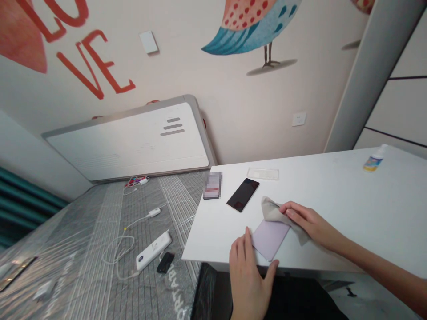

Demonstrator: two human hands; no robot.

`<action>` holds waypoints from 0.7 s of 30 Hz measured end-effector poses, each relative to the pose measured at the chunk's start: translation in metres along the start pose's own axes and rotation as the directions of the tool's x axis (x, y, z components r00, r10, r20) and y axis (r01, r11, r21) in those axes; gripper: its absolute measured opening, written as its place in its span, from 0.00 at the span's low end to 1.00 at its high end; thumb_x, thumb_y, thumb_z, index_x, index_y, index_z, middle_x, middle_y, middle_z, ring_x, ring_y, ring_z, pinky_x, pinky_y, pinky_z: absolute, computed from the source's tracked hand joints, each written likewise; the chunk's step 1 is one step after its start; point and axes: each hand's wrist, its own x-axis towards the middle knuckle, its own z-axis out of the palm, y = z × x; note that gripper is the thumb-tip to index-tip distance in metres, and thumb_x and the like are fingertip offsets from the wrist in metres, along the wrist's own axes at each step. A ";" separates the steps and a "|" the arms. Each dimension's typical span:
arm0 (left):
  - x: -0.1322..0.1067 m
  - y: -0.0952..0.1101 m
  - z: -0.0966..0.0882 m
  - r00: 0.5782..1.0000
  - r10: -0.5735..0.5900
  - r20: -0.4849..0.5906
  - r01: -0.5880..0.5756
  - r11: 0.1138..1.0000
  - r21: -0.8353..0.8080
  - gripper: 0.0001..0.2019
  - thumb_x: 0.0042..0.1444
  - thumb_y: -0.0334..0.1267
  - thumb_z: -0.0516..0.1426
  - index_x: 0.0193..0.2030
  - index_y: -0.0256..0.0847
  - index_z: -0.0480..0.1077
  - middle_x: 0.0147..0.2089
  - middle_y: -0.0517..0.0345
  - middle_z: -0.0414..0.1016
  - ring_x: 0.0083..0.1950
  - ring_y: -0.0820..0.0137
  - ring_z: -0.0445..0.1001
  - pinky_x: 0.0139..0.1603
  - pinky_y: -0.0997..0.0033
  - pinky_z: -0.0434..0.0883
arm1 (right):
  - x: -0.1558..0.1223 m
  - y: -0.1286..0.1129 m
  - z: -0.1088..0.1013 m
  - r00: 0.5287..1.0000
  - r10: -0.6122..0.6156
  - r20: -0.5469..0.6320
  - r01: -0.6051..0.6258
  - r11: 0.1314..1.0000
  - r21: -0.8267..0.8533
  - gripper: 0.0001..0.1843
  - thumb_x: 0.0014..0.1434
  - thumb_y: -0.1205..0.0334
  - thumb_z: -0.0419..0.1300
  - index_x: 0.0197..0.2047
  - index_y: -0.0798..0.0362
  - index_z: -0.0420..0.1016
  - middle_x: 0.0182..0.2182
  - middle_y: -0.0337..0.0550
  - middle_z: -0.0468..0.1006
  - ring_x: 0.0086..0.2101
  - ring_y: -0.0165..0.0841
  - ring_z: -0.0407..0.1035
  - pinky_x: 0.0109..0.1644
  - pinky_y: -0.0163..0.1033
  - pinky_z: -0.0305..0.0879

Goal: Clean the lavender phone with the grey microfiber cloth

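Observation:
A flat lilac phone (269, 238) lies on the white table (333, 231), seen from its plain back. My left hand (248, 282) holds its lower end between thumb and fingers at the table's front edge. My right hand (308, 222) presses a beige cloth (274, 212) onto the phone's upper end. A black smartphone (243, 194) lies face up just beyond them, not touched by either hand. Next to it is a small box (212, 185), pixelated and unreadable. A clear flat phone case (263, 174) lies near the far edge.
A small cleaner bottle (375, 158) stands at the far right of the table. Left of the table, a plastic-wrapped mattress (100, 231) holds a white power bank (153, 250), white cables (118, 253) and a small black object (166, 262).

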 end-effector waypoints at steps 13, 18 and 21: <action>-0.003 -0.002 0.004 0.998 -0.001 -0.060 -0.001 1.000 -0.031 0.47 0.56 0.42 0.69 0.76 0.35 0.51 0.58 0.45 0.72 0.59 0.56 0.70 0.62 0.57 0.70 | 0.005 0.014 -0.002 0.946 -0.320 0.057 0.313 0.850 -0.424 0.19 0.73 0.49 0.54 0.57 0.45 0.79 0.58 0.45 0.80 0.60 0.43 0.71 0.66 0.56 0.68; -0.003 -0.002 0.004 0.999 -0.006 -0.053 0.004 0.999 -0.039 0.47 0.56 0.41 0.69 0.76 0.37 0.50 0.58 0.45 0.72 0.59 0.56 0.70 0.62 0.55 0.70 | 0.008 0.007 -0.009 0.891 -0.453 0.033 0.401 0.750 -0.525 0.16 0.73 0.55 0.54 0.57 0.45 0.79 0.60 0.45 0.78 0.61 0.42 0.70 0.65 0.55 0.70; -0.002 -0.001 0.003 0.999 -0.016 -0.049 0.014 0.999 -0.043 0.47 0.55 0.41 0.69 0.76 0.37 0.50 0.57 0.46 0.72 0.58 0.56 0.71 0.61 0.55 0.70 | 0.011 0.006 -0.011 0.882 -0.470 0.039 0.407 0.717 -0.566 0.17 0.73 0.56 0.54 0.57 0.47 0.79 0.60 0.46 0.78 0.61 0.42 0.70 0.66 0.56 0.69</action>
